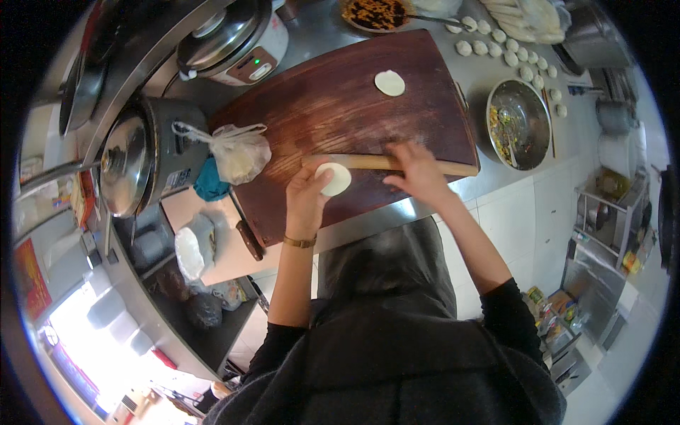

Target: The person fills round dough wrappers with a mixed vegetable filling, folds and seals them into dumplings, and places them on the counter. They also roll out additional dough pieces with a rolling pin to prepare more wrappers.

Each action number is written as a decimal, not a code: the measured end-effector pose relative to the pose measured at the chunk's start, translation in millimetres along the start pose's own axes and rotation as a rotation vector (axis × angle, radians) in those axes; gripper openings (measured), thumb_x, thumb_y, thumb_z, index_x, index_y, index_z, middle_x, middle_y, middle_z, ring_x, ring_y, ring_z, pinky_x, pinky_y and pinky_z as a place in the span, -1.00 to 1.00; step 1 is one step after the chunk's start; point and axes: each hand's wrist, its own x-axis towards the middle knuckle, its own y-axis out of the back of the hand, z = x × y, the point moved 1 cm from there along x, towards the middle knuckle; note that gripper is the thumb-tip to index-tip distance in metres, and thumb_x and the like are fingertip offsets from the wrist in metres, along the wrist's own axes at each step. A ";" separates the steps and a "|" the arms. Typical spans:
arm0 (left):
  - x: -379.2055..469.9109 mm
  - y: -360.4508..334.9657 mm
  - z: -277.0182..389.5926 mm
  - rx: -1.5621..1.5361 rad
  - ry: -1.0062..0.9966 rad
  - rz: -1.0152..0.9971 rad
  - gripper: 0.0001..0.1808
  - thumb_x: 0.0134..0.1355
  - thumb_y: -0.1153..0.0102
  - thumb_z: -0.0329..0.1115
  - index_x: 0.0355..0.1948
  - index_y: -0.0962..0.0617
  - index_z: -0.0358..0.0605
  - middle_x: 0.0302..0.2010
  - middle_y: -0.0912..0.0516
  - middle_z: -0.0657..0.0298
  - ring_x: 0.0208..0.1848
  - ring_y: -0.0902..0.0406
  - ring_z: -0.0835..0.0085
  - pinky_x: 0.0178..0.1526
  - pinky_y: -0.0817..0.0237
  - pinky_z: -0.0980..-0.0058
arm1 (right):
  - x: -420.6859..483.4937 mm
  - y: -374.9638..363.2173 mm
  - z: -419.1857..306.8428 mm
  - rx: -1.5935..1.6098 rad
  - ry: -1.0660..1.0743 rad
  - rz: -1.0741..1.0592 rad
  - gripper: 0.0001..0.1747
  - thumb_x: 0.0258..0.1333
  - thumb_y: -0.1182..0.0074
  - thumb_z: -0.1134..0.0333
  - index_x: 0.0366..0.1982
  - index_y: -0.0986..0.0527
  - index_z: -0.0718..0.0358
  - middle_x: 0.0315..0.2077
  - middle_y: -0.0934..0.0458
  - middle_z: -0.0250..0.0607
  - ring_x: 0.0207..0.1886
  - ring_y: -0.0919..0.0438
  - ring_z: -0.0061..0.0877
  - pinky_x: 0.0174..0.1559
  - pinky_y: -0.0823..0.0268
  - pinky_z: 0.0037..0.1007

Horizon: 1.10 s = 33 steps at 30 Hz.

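Note:
Between the thumb and fingers of my left hand (308, 194) is a small round dough wrapper (336, 179), held over the dark wooden board (340, 117). A wooden rolling pin (366, 161) lies along the near part of the board. My right hand (417, 172) is over the pin, fingers spread and slightly blurred; whether it touches the pin I cannot tell. Another flat dough round (390, 83) rests near the board's far right. Filled, rounded dough pieces (495, 50) stand in rows on the steel counter beyond the right edge.
Right of the board stands a steel bowl (549, 127) with chopped filling and a spoon. A dish of dark red paste (374, 14) is at the back. Left are a rice cooker (260, 58), a lidded pot (183, 138), a tied plastic bag (241, 154) and a knife (249, 240).

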 end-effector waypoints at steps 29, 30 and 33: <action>144.3 -79.3 -33.5 1.534 -0.392 -0.651 -0.84 0.12 -0.22 -0.33 -0.42 -0.65 -0.24 -0.38 -0.64 -0.10 -0.30 -0.60 -0.10 -0.27 -0.41 0.12 | 70.1 -63.8 35.7 -0.347 -0.541 0.460 -0.29 0.27 0.05 0.05 0.30 -0.31 0.41 0.42 -0.13 0.07 0.50 -0.04 -0.16 0.45 0.19 0.06; 148.1 -81.7 -32.2 1.444 -0.363 -0.666 -0.85 0.14 -0.19 -0.35 -0.43 -0.62 -0.24 -0.39 -0.62 -0.11 -0.31 -0.58 -0.12 -0.28 -0.38 0.06 | 72.0 -62.3 34.1 -0.368 -0.509 0.507 -0.28 0.27 0.05 0.04 0.30 -0.31 0.40 0.41 -0.15 0.05 0.50 -0.07 -0.17 0.45 0.18 0.05; 150.1 -81.0 -29.9 1.494 -0.335 -0.695 -0.88 0.15 -0.17 -0.37 -0.36 -0.64 -0.19 -0.36 -0.65 -0.08 -0.28 -0.60 -0.10 -0.24 -0.40 0.08 | 47.6 -55.3 21.0 -0.277 -0.552 0.431 -0.28 0.27 0.04 0.02 0.30 -0.32 0.38 0.40 -0.20 0.00 0.48 -0.13 -0.19 0.44 0.13 0.04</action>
